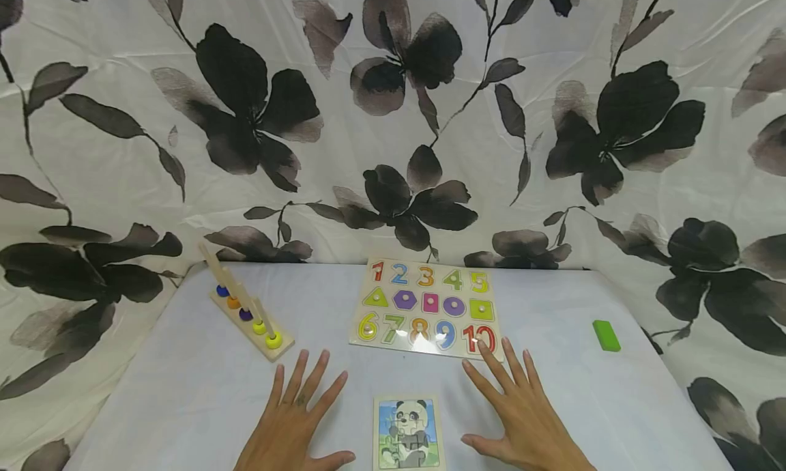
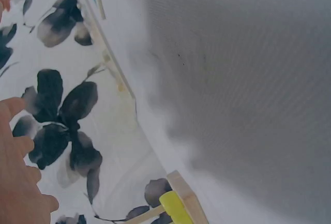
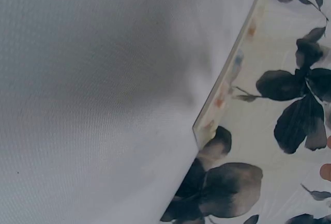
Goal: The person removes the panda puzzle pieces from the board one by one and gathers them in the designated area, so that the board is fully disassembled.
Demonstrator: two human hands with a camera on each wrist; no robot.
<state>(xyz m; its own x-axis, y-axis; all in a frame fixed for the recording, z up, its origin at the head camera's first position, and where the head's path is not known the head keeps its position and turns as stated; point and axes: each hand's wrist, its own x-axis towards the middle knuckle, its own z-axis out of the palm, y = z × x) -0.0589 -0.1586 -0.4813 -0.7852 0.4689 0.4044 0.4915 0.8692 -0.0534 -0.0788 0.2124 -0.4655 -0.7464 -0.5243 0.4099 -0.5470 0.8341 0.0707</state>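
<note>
My left hand [image 1: 291, 416] is held with straight, spread fingers left of a small panda jigsaw puzzle [image 1: 409, 433]. On the puzzle's other side, my right hand [image 1: 522, 413] is spread too, its fingertips overlapping the lower right corner of a number board [image 1: 383, 297] in the head view. Neither hand holds anything. The board carries coloured numbers 1 to 10 and a middle row of shapes. Beyond the left fingertips stands a wooden peg stacker [image 1: 285, 346] with blue, orange, purple and yellow beads. Its yellow bead [image 2: 176, 207] shows at the bottom of the left wrist view.
A green block [image 1: 606, 336] lies on the right side of the white-covered table [image 1: 552, 307]. Behind the table hangs a white cloth [image 1: 510, 164] with dark flower prints. The number board's edge [image 3: 220, 87] also shows in the right wrist view.
</note>
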